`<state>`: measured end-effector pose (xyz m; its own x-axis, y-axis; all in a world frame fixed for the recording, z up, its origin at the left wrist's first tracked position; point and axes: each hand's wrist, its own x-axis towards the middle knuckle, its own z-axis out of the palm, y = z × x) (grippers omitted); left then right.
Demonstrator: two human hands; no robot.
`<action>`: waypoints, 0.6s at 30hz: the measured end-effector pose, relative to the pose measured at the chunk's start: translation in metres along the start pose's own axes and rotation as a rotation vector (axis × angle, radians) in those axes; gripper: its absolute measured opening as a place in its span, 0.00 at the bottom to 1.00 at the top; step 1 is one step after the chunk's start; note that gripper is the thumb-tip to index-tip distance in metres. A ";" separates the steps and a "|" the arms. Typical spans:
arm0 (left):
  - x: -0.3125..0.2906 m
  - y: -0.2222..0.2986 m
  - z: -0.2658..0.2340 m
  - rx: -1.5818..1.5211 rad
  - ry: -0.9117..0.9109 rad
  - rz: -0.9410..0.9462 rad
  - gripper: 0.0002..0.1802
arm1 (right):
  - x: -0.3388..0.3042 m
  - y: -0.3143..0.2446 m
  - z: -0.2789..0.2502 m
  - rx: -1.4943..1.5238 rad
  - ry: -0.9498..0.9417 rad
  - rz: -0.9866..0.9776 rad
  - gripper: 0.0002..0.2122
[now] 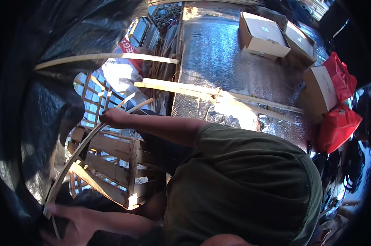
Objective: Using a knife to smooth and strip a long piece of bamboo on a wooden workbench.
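Observation:
My right hand (113, 118) is closed round long, thin pale strips that look like split bamboo or wood. From it, the curved strips (79, 151) run down to the lower left, and short ends stick out above the fist. At the lower left is my left hand (68, 225), slightly blurred, its thumb and fingers apart. The thumb lies beside the lower end of the strips, and a thin piece passes between thumb and fingers. Whether the thumb touches the strips, I cannot tell. Below my arms stands a slatted wooden crate (111, 158).
Black plastic sheeting (46, 110) hangs on the left. One pale strip (111, 56) crosses above my right hand; more wooden strips (185, 87) lie across the foil-like covered surface (210, 45). Cardboard boxes (265, 35) and red bags (339, 127) sit to the right.

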<state>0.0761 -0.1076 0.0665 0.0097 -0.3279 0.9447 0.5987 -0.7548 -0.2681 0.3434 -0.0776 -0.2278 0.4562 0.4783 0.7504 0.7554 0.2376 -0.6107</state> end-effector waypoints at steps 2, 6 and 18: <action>-0.020 0.003 0.002 -0.318 -0.104 -0.380 0.45 | -0.012 0.046 -0.009 -0.022 -0.003 -0.017 0.03; -0.049 0.036 0.012 -1.309 -0.797 -0.366 0.41 | -0.044 0.070 -0.012 -0.095 -0.190 0.218 0.04; -0.088 0.113 0.018 -0.973 -0.674 -0.304 0.11 | -0.107 0.000 -0.142 0.014 -0.246 1.046 0.10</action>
<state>0.1569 -0.1536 -0.0435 0.5597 0.0778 0.8250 -0.1973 -0.9544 0.2239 0.3614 -0.2490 -0.2724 0.7646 0.6070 -0.2168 0.0391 -0.3794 -0.9244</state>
